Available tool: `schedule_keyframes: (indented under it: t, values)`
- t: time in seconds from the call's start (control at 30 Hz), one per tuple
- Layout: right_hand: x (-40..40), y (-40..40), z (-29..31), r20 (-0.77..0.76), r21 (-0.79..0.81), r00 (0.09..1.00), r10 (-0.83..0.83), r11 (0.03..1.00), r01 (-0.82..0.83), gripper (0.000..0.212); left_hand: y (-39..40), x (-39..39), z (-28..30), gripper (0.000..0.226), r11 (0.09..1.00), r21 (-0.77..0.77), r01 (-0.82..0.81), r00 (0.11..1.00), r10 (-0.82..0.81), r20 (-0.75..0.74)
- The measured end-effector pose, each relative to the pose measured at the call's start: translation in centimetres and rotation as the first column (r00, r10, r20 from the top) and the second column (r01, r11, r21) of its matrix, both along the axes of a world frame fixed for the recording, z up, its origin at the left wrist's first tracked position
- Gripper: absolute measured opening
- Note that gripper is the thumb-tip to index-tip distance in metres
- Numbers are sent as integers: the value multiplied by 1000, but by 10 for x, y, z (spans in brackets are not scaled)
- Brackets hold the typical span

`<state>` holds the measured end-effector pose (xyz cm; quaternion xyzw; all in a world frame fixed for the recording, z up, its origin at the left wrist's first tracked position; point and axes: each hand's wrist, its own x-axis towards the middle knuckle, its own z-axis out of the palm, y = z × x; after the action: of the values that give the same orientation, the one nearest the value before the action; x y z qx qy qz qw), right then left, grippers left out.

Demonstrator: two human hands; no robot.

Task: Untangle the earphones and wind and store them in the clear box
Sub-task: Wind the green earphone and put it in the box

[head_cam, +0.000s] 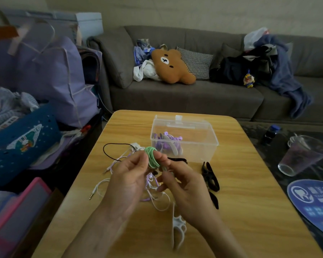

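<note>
You are holding the green earphone coil (pixel 153 157) above the worktop (pixel 237 183), both your left hand (pixel 128 175) and right hand (pixel 183 180) pinching it. It is light and springy, so be pinching across all loops.

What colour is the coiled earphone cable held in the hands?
Light green cable, clearest in the head view.

A grey sofa (pixel 185 94) is stretching along a pale wall (pixel 175 10), carrying a bear cushion (pixel 172 66), a checked pillow (pixel 196 62) and heaped clothes (pixel 282 71). Dim light is falling across the wooden table (pixel 250 192); purple bags (pixel 45 71) are crowding the left.
</note>
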<state>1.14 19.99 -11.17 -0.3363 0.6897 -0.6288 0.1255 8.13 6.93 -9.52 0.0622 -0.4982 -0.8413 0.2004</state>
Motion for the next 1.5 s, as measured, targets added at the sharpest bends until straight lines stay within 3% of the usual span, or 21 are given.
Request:
schedule_keyframes:
  t: [0.07, 0.13, 0.23, 0.3, 0.4, 0.47, 0.6, 0.67, 0.73, 0.8, 0.87, 0.97, 1.03, 1.13, 1.23, 1.33, 1.5]
  values:
    - [5, 1, 3, 98, -5, 995, 6, 1000, -5, 38, 5, -2, -2, 26, 986, -146, -86, 995, 92, 32]
    - [9, 1, 6, 321, -61, 946, 43, 998, -24, 30, 8, -4, -8, 24, 932, -332, -143, 984, 170, 53]
    - [9, 0, 9, 652, -267, 722, 231, 961, -67, 31, 10, -6, -17, 22, 761, -631, -150, 973, 228, 43]
    - [4, 1, 10, 760, -369, 575, 304, 930, -4, 36, 14, -4, -19, 25, 731, -673, -113, 980, 192, 44]
    - [-1, 6, 13, 805, -395, 484, 345, 919, 2, 38, 20, -3, -20, 25, 709, -701, -81, 984, 169, 57]
    - [-3, 8, 13, 818, -366, 461, 343, 930, -42, 36, 21, -3, -20, 23, 733, -667, -135, 976, 215, 38]
    - [-8, 8, 9, 850, -410, 354, 391, 912, -23, 34, 19, -7, -19, 22, 890, -421, -173, 979, 201, 21]
    - [-8, 7, 9, 843, -385, 388, 373, 922, -52, 35, 17, -9, -18, 32, 938, -307, -161, 984, 175, 18]
    - [-8, 9, 9, 821, -293, 478, 311, 949, -115, 38, 14, -11, -15, 40, 972, -155, -178, 982, 185, 33]
    - [-9, 9, 7, 778, -190, 581, 238, 971, -143, 31, 11, -12, -11, 37, 975, 64, -212, 975, 206, 86]
    - [-8, 10, 6, 677, -104, 714, 178, 984, -147, 28, 9, -11, -8, 35, 962, 175, -208, 974, 189, 123]
    - [-6, 11, 6, 369, 16, 918, 147, 986, -165, 31, 16, -9, -7, 45, 987, 60, -149, 982, 140, 129]
    - [-5, 10, 5, 161, 65, 979, 128, 988, -140, 35, 17, -8, -8, 51, 989, -57, -134, 984, 139, 112]
    - [-7, 11, 4, 80, 13, 996, 27, 1000, -28, 25, 14, -7, -7, 48, 973, -205, -108, 991, 122, 54]
    - [-8, 11, 2, -99, 34, 995, 11, 999, -8, 9, 16, -5, -6, 57, 975, -157, -158, 986, 165, 34]
    - [-7, 9, -2, -446, 44, 892, -68, 994, 98, 12, 21, -7, -6, 53, 954, -135, -269, 958, 279, 59]
    - [3, 3, -7, -580, 49, 811, -75, 991, 127, 15, 26, -11, -9, 39, 922, -153, -357, 931, 364, 25]
